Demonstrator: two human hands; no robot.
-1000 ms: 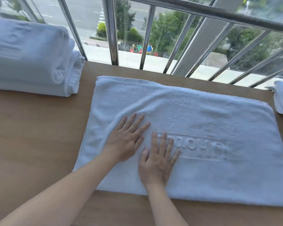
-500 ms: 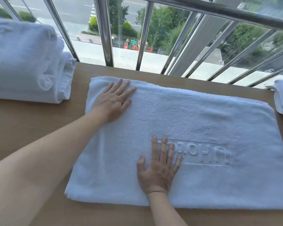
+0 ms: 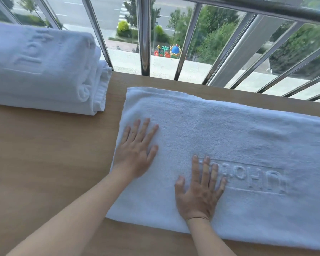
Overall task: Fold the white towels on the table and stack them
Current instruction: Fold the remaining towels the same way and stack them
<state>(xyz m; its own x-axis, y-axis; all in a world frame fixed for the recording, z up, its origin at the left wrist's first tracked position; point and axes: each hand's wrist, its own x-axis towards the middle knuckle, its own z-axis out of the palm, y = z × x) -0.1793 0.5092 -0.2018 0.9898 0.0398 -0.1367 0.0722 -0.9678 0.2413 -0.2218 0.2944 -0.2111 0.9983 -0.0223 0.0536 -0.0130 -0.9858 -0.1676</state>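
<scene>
A white towel (image 3: 238,137) with raised lettering lies flat on the wooden table (image 3: 44,154), running off the right edge of view. My left hand (image 3: 137,152) presses flat on it near its left edge, fingers straight and spread. My right hand (image 3: 199,191) rests flat on the towel closer to me, fingertips on the start of the lettering. A stack of folded white towels (image 3: 42,69) sits at the back left of the table.
A metal railing (image 3: 144,36) with upright and slanted bars stands right behind the table's far edge, with a street and trees below. Bare wood lies between the stack and the flat towel.
My left hand slid from the towel's middle out to its far left corner, then back toward me along the left edge. The right hand stayed in place. The view shifted left.
</scene>
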